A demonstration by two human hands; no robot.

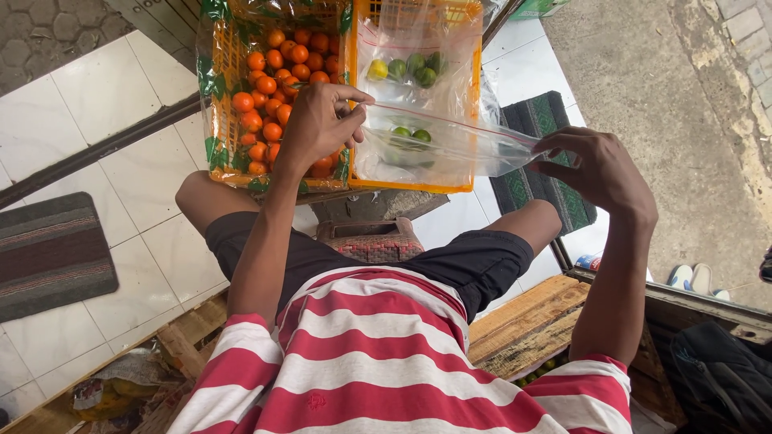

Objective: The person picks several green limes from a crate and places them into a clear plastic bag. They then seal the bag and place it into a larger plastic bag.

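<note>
The clear plastic bag (450, 149) is stretched flat between the two hands, above the right half of an orange crate (418, 186) that stands on a low stool in front of the knees. The left half of the crate is full of small orange citrus fruits (273, 72); the right half has a plastic lining with a few green limes (410, 66) near its far edge. Inside the bag, two or three green limes (412, 135) lie near its left end. The left hand (318, 124) is closed and pinches the top left corner of the bag between thumb and fingers. The right hand (599, 169) pinches the opposite end with the fingertips; the other fingers are loosely curled. It seems that the step in hand is the pulling straight of the bag's mouth. The next move probably needs an even pull, so the limes do not roll out.
</note>
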